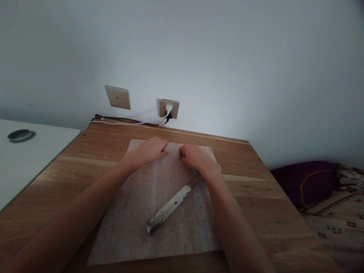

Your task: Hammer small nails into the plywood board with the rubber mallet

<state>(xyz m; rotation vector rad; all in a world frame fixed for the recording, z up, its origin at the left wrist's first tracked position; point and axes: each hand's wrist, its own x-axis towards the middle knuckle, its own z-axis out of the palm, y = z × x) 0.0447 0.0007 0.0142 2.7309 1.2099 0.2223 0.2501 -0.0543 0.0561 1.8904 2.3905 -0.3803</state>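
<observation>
brown wood grain covers the table [250, 212] i look down on through the head camera, and a thin, pale board [122, 239] lies on it. at the board's far end i see two bare hands, apart from each other with a narrow gap between. the left hand [153, 148] is at the far left, fingers bent toward the gap; i cannot tell whether it pinches anything. the right hand [196, 156] is at the far right, fingers curled in, a small dark spot showing by their tips; i cannot tell whether they grip something. tiny dark specks [150, 172] dot the board near the left hand. nearer me, a tool [169, 206] with a worn whitish handle lies slanted on the board, its handle end near and left, its brown part running far and right until the right wrist hides it. beyond, a pale wall [227, 76] bears a socket [162, 109] with cables [119, 123] leading left. purple cloth [315, 178] lies at the right.
</observation>
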